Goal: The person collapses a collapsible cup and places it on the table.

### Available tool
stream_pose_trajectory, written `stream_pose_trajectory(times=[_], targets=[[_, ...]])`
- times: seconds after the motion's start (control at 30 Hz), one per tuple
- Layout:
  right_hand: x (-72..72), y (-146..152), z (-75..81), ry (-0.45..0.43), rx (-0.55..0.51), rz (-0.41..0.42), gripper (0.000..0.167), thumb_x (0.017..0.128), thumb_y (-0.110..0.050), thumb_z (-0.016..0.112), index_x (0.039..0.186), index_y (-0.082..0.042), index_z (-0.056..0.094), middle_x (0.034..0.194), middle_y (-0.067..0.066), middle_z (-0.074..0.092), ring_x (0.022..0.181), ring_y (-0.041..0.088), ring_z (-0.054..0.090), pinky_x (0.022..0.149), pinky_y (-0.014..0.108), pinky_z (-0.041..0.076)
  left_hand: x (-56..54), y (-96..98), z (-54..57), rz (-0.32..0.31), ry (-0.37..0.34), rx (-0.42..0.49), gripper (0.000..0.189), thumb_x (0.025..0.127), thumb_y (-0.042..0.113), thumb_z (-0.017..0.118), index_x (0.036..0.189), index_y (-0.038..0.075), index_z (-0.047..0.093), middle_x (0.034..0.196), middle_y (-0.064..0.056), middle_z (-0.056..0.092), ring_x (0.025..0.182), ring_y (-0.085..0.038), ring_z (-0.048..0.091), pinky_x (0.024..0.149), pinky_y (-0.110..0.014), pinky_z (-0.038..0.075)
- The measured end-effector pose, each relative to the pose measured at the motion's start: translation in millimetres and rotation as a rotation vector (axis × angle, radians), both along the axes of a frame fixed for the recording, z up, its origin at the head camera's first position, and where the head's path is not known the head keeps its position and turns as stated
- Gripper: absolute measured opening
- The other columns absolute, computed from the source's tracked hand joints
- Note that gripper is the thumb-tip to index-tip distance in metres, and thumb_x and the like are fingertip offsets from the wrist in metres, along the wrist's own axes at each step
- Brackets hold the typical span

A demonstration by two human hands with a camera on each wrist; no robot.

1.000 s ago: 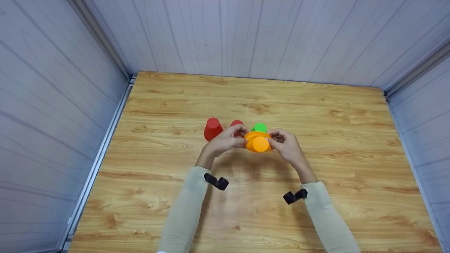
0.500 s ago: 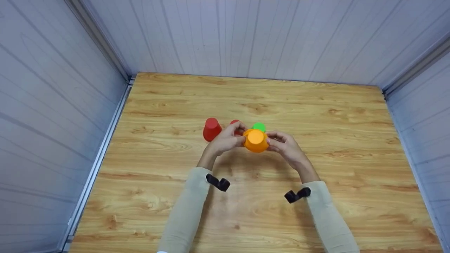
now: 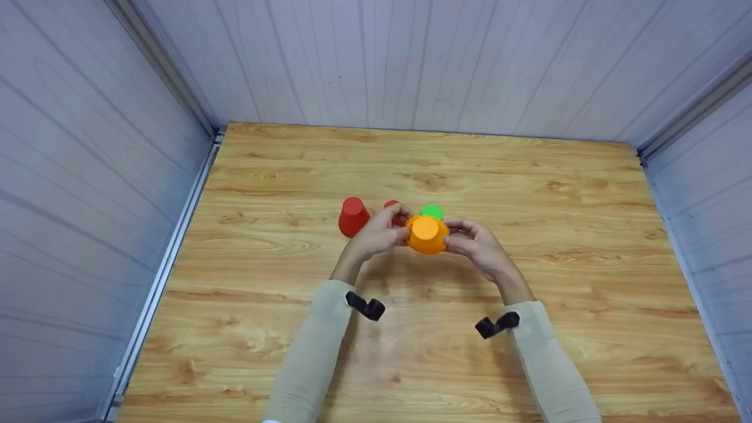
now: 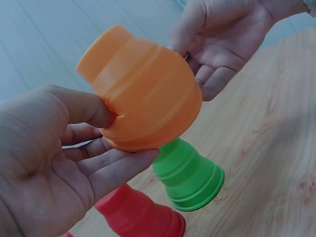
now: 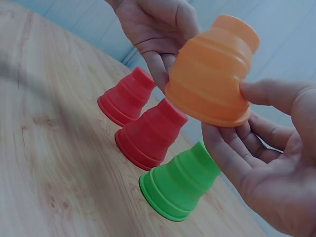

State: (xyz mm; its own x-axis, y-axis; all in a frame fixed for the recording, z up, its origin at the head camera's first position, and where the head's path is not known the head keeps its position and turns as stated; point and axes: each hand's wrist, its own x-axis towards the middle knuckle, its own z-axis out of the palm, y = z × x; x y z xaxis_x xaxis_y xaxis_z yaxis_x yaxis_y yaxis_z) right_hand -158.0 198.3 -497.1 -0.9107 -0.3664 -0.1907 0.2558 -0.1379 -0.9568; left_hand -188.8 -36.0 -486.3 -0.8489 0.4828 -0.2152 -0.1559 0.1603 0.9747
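An orange ridged, collapsible-looking cup (image 3: 427,230) is held above the table, narrow base up and wide rim down. My left hand (image 3: 374,236) grips its left side, thumb pressing the wall and fingers under the rim, as the left wrist view shows. On the other side my right hand (image 3: 480,249) pinches it likewise, its thumb (image 5: 269,95) denting the wall. A matching green cup (image 5: 182,182) stands upside down on the table just beyond. Two red cups, one (image 5: 150,133) beside the green and another (image 3: 353,218) farther left, stand upside down too.
The wooden table (image 3: 294,170) spreads around the hands, with pale panel walls (image 3: 388,64) at the back and both sides. The cups form a row from left to right. A black wrist-camera mount (image 3: 365,306) sits on each sleeve.
The orange cup was tilted, with its base lower and rim showing behind; its base has since tipped back up and slightly left. Both hands keep hold. The standing cups stay put.
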Motion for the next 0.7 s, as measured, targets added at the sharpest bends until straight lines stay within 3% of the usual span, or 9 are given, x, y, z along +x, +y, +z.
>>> stream_pose_trajectory(times=[0.3,0.5,0.7], targets=[[-0.7,-11,1.0,0.039,0.121,-0.113,0.031,0.088,0.007,0.056,0.118,0.01,0.051,0.101,0.006,0.062,0.089,0.013,0.065,0.077,0.03,0.058,1.3,3.6,2.0,-0.012,0.053,-0.087,0.025,0.09,0.004,0.054,0.114,0.008,0.052,0.108,-0.01,0.053,0.097,-0.023,0.058,0.076,-0.031,0.058],[-1.7,-14,3.0,0.043,0.185,-0.144,0.032,0.089,0.005,0.054,0.121,0.011,0.051,0.104,0.01,0.055,0.088,0.014,0.065,0.079,0.031,0.058,0.4,1.8,1.1,-0.004,-0.023,-0.029,0.025,0.093,0.005,0.054,0.117,0.009,0.051,0.111,-0.011,0.051,0.1,-0.024,0.057,0.079,-0.034,0.058],[-2.9,-15,6.4,0.056,0.199,-0.165,0.032,0.092,-0.001,0.054,0.123,0.009,0.052,0.109,0.012,0.051,0.093,0.016,0.064,0.081,0.032,0.057,0.4,-3.1,-0.5,-0.045,-0.14,0.093,0.034,0.095,0.009,0.055,0.126,0.009,0.043,0.119,-0.014,0.048,0.104,-0.029,0.062,0.086,-0.047,0.054]])
